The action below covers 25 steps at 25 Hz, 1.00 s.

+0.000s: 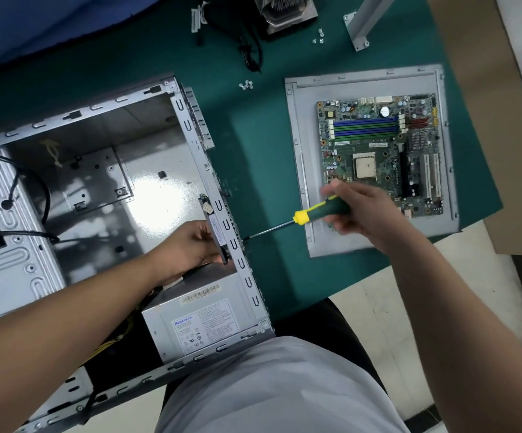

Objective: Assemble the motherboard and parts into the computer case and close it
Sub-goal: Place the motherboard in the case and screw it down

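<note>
Your screwdriver [322,212] has a dark green handle with a yellow collar and a silvery shaft. The mat [253,157] under everything is teal green. Case [172,170] is plain bare grey metal, same grey for the side panel [306,170]. The motherboard [381,151] is green with blue and green slot stripes and a tan square socket. Power supply [203,323] is grey with a white label, blue logo.

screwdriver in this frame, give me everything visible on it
The screwdriver has a dark green handle with a yellow stripe and yellow collar, then a thin bare metal shaft. It lies nearly level, tip pointing left against the outside of the computer case rear wall. The right hand grips the handle. It hangs over the green mat.
</note>
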{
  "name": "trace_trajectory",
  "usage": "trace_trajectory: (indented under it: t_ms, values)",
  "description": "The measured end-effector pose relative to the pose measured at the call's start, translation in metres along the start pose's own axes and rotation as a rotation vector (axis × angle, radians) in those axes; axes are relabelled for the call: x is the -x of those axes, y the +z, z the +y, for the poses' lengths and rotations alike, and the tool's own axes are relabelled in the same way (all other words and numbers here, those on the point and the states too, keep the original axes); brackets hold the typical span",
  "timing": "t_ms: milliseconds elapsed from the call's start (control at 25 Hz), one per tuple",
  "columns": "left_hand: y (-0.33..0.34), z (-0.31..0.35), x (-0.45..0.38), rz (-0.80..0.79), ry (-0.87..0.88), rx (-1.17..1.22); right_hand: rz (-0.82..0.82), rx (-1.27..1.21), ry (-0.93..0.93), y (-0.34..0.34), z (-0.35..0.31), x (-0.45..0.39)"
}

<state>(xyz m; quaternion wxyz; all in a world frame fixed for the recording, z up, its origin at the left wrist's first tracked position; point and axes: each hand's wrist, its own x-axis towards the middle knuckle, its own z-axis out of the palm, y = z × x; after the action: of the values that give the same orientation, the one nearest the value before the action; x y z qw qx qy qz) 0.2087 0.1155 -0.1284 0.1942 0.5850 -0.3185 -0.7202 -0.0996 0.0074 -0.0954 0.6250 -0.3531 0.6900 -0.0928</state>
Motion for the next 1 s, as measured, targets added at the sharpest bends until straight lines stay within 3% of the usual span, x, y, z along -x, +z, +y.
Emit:
trace_trajectory:
  t_ms: [80,160,280,480,720,880,920,1000]
  values:
    - [0.000,0.000,0.000,-0.005,0.007,0.000,0.091,0.186,-0.041,0.008,0.003,0.001]
    - [-0.001,0.000,-0.001,-0.006,0.008,0.009,0.078,-0.079,-0.034,0.009,0.004,-0.001]
    - [-0.001,-0.002,-0.001,-0.003,0.004,0.025,-0.099,-0.469,-0.006,-0.004,0.000,0.000]
    - [-0.001,-0.003,-0.002,-0.003,0.008,-0.013,0.084,0.192,-0.117,0.008,-0.005,-0.001]
    - [-0.001,-0.004,-0.002,0.002,0.003,0.024,-0.144,-0.307,0.004,-0.010,-0.009,-0.010]
    - [-0.002,-0.005,-0.002,0.007,-0.007,0.043,0.073,0.226,-0.100,0.012,-0.014,-0.009]
    - [-0.001,-0.005,-0.002,0.004,-0.007,0.049,0.097,0.244,-0.104,0.013,-0.016,-0.009]
    - [0.000,-0.004,-0.002,-0.004,-0.011,0.057,0.062,0.041,-0.032,0.008,-0.019,-0.013]
